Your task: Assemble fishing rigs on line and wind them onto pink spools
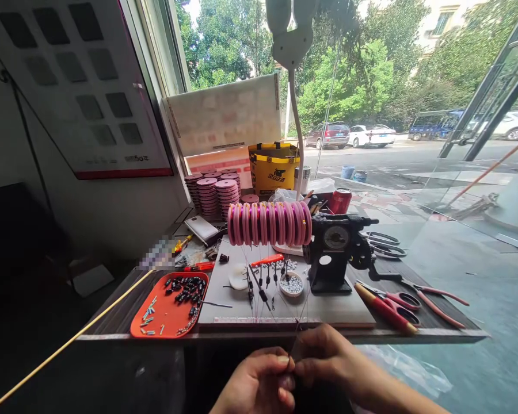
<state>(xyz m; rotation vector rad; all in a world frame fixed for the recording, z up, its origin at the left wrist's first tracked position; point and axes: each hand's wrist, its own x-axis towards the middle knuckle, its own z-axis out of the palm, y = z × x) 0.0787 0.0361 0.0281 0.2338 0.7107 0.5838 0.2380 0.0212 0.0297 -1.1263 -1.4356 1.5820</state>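
Both hands are working together just below the table edge [285,335]: the left hand [259,382] and the right hand [328,359] are each pinching, fingertips pressed together, a thin fishing line [300,322] that is running up toward the row of pink spools [270,223], probably so that the line is staying taut while the fingers are working on it. On the grey mat [341,307], a small white dish [292,284] is holding pale beads, and the orange tray [168,316] beside it is holding small black and pale tube pieces, both lying within easy reach.
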